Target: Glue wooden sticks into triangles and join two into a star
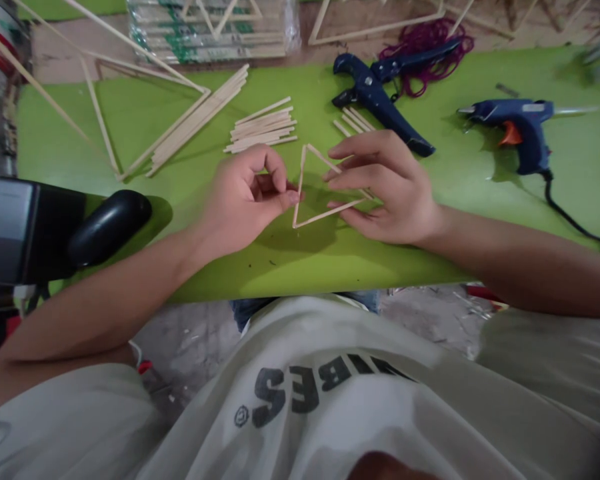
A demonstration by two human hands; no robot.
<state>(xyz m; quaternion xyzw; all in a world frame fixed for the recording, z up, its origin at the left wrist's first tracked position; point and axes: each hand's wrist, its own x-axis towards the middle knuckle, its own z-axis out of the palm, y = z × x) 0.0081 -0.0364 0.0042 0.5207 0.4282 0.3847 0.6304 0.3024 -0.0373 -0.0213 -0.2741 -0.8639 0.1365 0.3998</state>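
A small triangle of thin wooden sticks [316, 218] lies just over the green table [300, 267] in front of me. My left hand [245, 200] pinches the triangle's left side between thumb and fingertips. My right hand [385, 187] holds its right side, fingers curled over the stick. A short pile of cut sticks [263, 127] lies just beyond my left hand, and a few more short sticks [353, 121] lie beyond my right hand.
A blue cutter tool [380, 100] lies beyond my right hand, near purple yarn [430, 47]. A blue glue gun [520, 130] with a black cord lies at right. Long sticks [195, 123] and larger stick frames [95, 113] lie at left. A black device [55, 227] sits on the left edge.
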